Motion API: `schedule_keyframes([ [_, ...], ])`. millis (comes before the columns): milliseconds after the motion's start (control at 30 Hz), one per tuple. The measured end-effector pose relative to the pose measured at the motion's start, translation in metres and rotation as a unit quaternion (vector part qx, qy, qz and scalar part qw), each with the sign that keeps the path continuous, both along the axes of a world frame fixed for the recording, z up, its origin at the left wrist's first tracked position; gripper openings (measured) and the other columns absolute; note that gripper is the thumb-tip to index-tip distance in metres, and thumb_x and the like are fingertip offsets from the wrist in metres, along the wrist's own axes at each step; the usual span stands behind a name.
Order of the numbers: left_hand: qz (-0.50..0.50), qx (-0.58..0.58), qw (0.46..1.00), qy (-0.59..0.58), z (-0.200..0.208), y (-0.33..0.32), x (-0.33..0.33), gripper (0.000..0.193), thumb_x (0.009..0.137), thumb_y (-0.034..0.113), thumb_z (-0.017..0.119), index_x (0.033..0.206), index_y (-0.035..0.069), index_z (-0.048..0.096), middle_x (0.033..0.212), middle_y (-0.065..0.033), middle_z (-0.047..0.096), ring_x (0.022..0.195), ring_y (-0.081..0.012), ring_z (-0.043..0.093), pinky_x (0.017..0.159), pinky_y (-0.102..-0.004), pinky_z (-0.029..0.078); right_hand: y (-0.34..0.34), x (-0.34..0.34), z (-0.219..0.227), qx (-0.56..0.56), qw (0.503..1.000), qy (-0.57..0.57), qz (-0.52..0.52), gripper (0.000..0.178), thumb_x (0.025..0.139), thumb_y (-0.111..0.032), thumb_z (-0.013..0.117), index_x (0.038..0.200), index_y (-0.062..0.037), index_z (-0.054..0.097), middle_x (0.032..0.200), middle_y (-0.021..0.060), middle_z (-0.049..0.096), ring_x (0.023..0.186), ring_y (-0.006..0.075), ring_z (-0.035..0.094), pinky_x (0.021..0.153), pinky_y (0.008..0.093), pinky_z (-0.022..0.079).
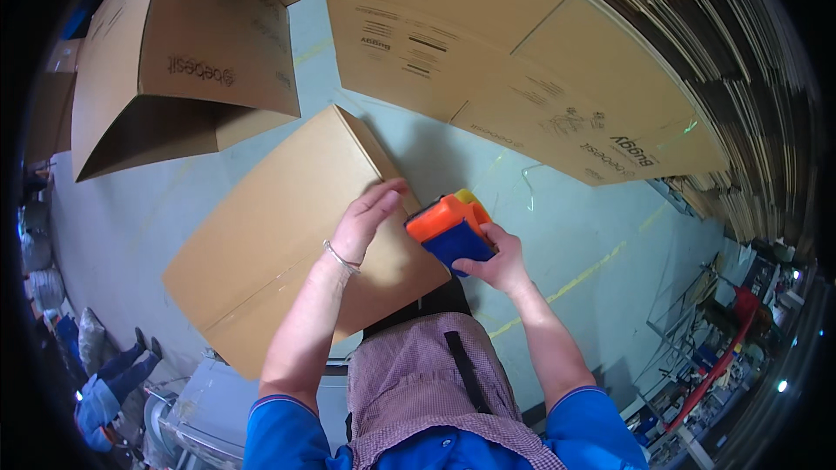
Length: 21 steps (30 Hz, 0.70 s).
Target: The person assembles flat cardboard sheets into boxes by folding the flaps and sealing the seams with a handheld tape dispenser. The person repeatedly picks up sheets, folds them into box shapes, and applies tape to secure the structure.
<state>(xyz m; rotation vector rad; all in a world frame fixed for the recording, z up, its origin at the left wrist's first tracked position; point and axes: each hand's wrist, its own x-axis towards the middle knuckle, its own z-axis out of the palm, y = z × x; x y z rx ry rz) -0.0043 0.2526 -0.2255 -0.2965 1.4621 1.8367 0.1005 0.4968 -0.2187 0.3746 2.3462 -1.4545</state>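
Observation:
A large plain cardboard box (270,235) stands tilted in front of me, with its narrow side turned to the right. My left hand (370,213) is at that box's upper right edge, fingers stretched out and holding nothing; a thin bracelet is on the wrist. To the right of the box, my right hand (498,263) grips an orange and blue tape dispenser (444,222) with a yellow part at its far side. The thumb lies over its blue face, and most of the other fingers are hidden behind it.
At the upper left stands an open printed carton (200,43). A big flattened printed carton (488,52) leans against a stack of folded cardboard (697,52) at the upper right. A person (109,392) is at the lower left; a cluttered rack (723,348) stands lower right.

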Motion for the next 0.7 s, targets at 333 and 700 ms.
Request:
schedule_keyframes([
  [333,-0.004,0.136,0.955,-0.265,0.001,0.017,-0.023,0.013,0.090,0.005,0.062,0.097,-0.005,0.066,0.093,-0.0121,0.069,0.086,-0.0174,0.067,0.079,-0.0299,0.054,0.011,0.005,-0.011,-0.126,0.992,0.028,0.002,0.059,0.053,-0.035,0.093,0.090,-0.0021,0.062,0.084,0.0091,0.062,0.079,0.0209,0.061,0.074,0.0330,0.049],
  [700,0.097,-0.386,0.893,0.212,-0.059,-0.075,-0.167,0.007,0.087,0.003,0.064,0.086,0.000,0.070,0.077,-0.0036,0.069,0.070,-0.0094,0.060,0.067,-0.0246,0.050,-0.017,-0.009,0.019,-0.146,0.964,-0.221,0.003,0.058,0.064,-0.033,0.086,0.104,0.0007,0.061,0.093,0.0109,0.067,0.083,0.0170,0.064,0.078,0.0322,0.052],
])
